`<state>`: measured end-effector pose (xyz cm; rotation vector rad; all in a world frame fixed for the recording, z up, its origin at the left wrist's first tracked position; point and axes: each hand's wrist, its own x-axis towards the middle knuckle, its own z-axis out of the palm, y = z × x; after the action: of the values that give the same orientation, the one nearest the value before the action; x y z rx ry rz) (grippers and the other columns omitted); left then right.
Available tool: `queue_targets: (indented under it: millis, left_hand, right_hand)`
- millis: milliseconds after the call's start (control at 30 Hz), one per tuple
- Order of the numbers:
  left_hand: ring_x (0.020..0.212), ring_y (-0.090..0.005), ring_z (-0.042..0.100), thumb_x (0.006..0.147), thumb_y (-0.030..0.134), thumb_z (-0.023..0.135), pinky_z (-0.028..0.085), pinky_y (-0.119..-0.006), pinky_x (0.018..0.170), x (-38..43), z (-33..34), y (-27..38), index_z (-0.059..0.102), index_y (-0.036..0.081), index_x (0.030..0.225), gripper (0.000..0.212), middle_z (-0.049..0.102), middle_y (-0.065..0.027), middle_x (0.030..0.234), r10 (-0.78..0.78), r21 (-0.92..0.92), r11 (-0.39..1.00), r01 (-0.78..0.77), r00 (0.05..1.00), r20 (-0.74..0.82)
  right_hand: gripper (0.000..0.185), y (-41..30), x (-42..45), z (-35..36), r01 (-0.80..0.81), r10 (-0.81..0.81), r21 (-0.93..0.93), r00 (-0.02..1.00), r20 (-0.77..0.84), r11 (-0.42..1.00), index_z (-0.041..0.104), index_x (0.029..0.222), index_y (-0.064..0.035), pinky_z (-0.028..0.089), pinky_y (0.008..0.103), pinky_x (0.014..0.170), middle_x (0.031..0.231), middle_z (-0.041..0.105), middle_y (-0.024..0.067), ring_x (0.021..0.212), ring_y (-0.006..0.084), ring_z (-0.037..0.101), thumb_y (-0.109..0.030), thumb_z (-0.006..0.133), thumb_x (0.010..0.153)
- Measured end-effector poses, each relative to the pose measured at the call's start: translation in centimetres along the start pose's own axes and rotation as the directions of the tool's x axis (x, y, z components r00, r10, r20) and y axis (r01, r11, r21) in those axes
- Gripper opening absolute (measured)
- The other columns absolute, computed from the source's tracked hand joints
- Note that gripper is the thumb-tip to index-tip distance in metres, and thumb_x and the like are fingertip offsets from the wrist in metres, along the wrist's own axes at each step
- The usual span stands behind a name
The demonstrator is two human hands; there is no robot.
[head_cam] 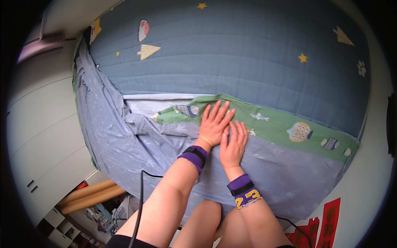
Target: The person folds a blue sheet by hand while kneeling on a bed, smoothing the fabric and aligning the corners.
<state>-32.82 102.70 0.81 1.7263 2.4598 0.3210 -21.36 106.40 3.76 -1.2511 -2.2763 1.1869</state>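
Note:
A blue quilted bed cover (198, 68) printed with stars and trees spreads across the bed. Along its near edge lies a lavender cloth (294, 173) with a green patterned border (273, 121); at the left the cloth is bunched in folds. My left hand (216, 122) rests palm down on the green border, fingers slightly apart. Just right of it, my right hand (234, 144) lies across the border and the lavender part, its thumb close to the left hand. Neither hand visibly grips anything. Both wrists wear purple bands.
White cabinet fronts (46, 117) stand along the left. At lower left are a brown beam-like piece (93, 195), a grey bag (124, 214) and open shelves (66, 229). Red paper with writing (328, 220) is at lower right. A black cable (141, 201) runs by my left arm.

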Motion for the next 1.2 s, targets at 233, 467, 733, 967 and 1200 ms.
queue_targets:
  millis: [233,467,733,967,1200]
  left_hand:
    - [0.137,-0.0277,0.034,0.086,0.031,0.050,0.016,-0.048,0.113,0.4,-0.3,-0.2,0.057,0.016,0.128,0.045,0.043,-0.0061,0.145,0.010,-0.076,0.997,-0.009,1.000,0.013]
    - [0.138,-0.0261,0.033,0.086,0.032,0.049,0.014,-0.051,0.113,0.3,-0.4,-0.7,0.052,0.014,0.132,0.049,0.043,-0.0050,0.145,0.042,-0.188,0.982,-0.033,0.998,0.044]
    - [0.127,-0.0341,0.045,0.067,-0.002,0.055,0.037,-0.047,0.102,-0.4,-7.8,-9.5,0.056,0.007,0.123,0.057,0.052,-0.0157,0.132,0.185,-0.563,0.793,-0.233,0.972,-0.142]
    - [0.133,-0.0356,0.033,0.087,0.019,0.054,0.019,-0.057,0.109,-6.7,-16.1,-35.1,0.044,0.011,0.136,0.051,0.043,-0.0123,0.141,-0.291,0.133,0.940,0.313,0.943,-0.165]
    - [0.140,-0.0406,0.018,0.089,0.038,0.047,0.008,-0.063,0.110,-12.8,-11.7,-42.0,0.034,0.021,0.146,0.061,0.023,-0.0077,0.155,-0.545,0.355,0.746,0.563,0.823,-0.161]
  right_hand:
    - [0.039,0.9,-0.2,3.0,-0.029,0.009,-0.151,0.991,-0.131,0.988,0.054,0.124,-0.0070,0.023,0.0507,0.110,0.131,0.052,0.0101,0.129,0.0326,0.042,-0.032,0.038,0.099]
    - [0.043,1.8,-0.6,4.4,0.021,-0.070,-0.245,0.979,-0.193,0.969,0.055,0.124,-0.0064,0.021,0.0526,0.110,0.134,0.051,0.0108,0.131,0.0350,0.040,-0.032,0.030,0.100]
    - [0.047,1.1,-0.1,4.4,0.048,-0.139,-0.489,0.978,-0.152,0.871,0.052,0.133,-0.0148,0.022,0.0526,0.110,0.140,0.044,0.0091,0.135,0.0332,0.034,-0.038,0.036,0.095]
    - [0.051,-0.2,-0.2,5.0,0.033,-0.151,-0.539,0.972,-0.177,0.841,0.050,0.135,-0.0181,0.023,0.0498,0.111,0.141,0.043,0.0082,0.136,0.0299,0.034,-0.037,0.046,0.088]
    - [0.051,-0.3,-0.3,5.4,0.047,-0.165,-0.544,0.972,-0.168,0.838,0.049,0.136,-0.0164,0.022,0.0503,0.112,0.142,0.041,0.0096,0.136,0.0322,0.033,-0.037,0.043,0.090]
